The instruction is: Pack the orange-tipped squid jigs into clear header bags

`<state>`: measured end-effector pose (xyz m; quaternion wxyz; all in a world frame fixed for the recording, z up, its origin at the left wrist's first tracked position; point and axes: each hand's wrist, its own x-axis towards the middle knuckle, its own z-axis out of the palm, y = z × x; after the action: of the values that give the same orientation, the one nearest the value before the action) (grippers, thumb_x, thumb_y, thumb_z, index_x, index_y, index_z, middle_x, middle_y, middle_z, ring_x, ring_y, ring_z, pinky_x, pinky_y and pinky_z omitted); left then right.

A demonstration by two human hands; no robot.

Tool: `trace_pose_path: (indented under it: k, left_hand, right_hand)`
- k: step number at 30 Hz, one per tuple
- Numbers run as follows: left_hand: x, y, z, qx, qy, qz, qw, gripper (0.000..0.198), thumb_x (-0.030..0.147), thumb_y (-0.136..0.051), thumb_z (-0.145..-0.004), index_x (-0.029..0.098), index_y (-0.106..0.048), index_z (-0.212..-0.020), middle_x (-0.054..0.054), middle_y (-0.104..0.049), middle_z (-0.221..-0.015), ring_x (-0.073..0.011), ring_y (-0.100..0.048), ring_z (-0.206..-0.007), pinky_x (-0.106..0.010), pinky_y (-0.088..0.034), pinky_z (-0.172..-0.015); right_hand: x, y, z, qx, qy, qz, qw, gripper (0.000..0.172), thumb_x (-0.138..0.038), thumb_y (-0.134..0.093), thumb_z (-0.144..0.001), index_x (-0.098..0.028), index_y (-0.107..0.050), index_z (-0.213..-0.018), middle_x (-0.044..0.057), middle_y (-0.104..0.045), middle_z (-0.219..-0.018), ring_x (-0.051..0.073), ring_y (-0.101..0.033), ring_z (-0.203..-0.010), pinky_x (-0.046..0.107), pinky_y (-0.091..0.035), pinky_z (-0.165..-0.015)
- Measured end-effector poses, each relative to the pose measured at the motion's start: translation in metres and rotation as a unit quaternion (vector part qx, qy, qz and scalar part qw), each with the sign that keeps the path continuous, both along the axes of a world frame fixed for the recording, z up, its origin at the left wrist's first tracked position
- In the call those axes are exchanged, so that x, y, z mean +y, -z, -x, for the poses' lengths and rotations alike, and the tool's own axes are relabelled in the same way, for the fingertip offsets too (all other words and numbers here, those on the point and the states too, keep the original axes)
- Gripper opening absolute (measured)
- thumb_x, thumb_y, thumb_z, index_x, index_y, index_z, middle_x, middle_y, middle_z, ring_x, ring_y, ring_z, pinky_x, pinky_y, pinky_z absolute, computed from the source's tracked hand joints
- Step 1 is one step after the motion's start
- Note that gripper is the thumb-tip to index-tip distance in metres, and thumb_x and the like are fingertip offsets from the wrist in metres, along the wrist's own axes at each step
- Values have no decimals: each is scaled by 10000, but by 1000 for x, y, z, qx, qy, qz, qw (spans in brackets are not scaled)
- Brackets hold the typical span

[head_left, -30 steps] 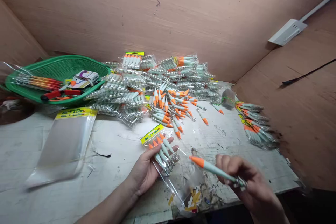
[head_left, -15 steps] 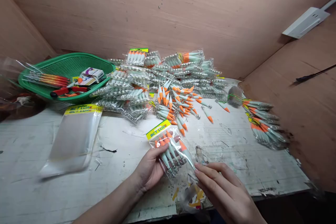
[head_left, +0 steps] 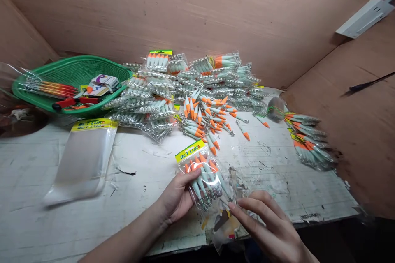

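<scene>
My left hand (head_left: 182,191) grips a clear plastic bag with a yellow-green BCT LURE header (head_left: 189,151), thumb across its front. Inside lie several squid jigs (head_left: 200,181), pale with orange tips toward the header and hook crowns toward me. The rightmost squid jig (head_left: 222,181) lies at the bag's right side. At its hook end are the fingertips of my right hand (head_left: 265,218), closed in a loose pinch; my right thumb is hard to make out. Behind the bag lies a heap of loose squid jigs (head_left: 212,119).
Filled bags of jigs (head_left: 160,90) are piled along the back wall. Flat header bags (head_left: 83,160) lie stacked at left, below a green basket (head_left: 70,63) holding red-handled pliers (head_left: 66,102). Tied jig bundles (head_left: 308,139) sit at right. Plastic scraps (head_left: 226,226) lie by the table's front edge.
The rightmost jig sits a little deeper in the bag. My right fingers have slid down to its hook end and moved slightly apart. My left hand keeps its grip.
</scene>
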<state>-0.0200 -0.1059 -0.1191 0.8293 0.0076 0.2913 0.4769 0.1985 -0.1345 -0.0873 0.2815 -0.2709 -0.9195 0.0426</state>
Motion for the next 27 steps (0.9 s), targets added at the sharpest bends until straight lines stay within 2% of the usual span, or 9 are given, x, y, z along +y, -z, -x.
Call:
trace_pose_path:
  k: [6, 13, 17, 21, 27]
  left_hand:
    - [1, 2, 0, 0, 0, 27, 1000, 506, 121, -580, -819, 115, -467, -1312, -167, -677, -1083, -286, -664, -975, -473, -510, -908]
    - [-1, 3, 1, 0, 38, -15, 999, 493, 132, -604, -812, 140, -494, -1293, -146, -696, -1036, -284, -679, -937, -461, -519, -888]
    - [-2, 2, 1, 10, 38, -23, 999, 488, 140, -613, -814, 144, -499, -1288, -141, -700, -1028, -274, -683, -930, -439, -525, -880]
    - [-3, 4, -1, 4, 37, -20, 999, 458, 147, -618, -814, 138, -521, -1262, -139, -708, -1000, -264, -693, -890, -424, -539, -853]
    - [-1, 4, -3, 35, 5, 10, 999, 344, 124, -593, -816, 92, -581, -1158, -140, -712, -974, -228, -695, -848, -363, -561, -809]
  right_hand:
    - [-2, -5, 6, -20, -14, 9, 1000, 350, -85, -359, -944, -57, -577, -1217, 137, -622, -886, 209, -547, -828, 371, -472, -720]
    - [1, -3, 11, -15, -29, -18, 999, 268, -67, -408, -917, -39, -609, -1092, 131, -606, -829, 201, -538, -784, 360, -463, -660]
    - [3, -3, 14, 10, 15, 5, 1000, 164, -27, -539, -835, -111, -611, -956, 97, -589, -799, 181, -534, -735, 328, -460, -607]
    - [3, -3, 19, 25, 57, -26, 998, 226, -4, -619, -779, -133, -599, -964, 72, -590, -755, 171, -537, -702, 315, -467, -580]
    - [2, 0, 20, 14, 49, -63, 997, 199, 2, -629, -761, -85, -604, -939, 84, -606, -725, 174, -542, -690, 321, -476, -571]
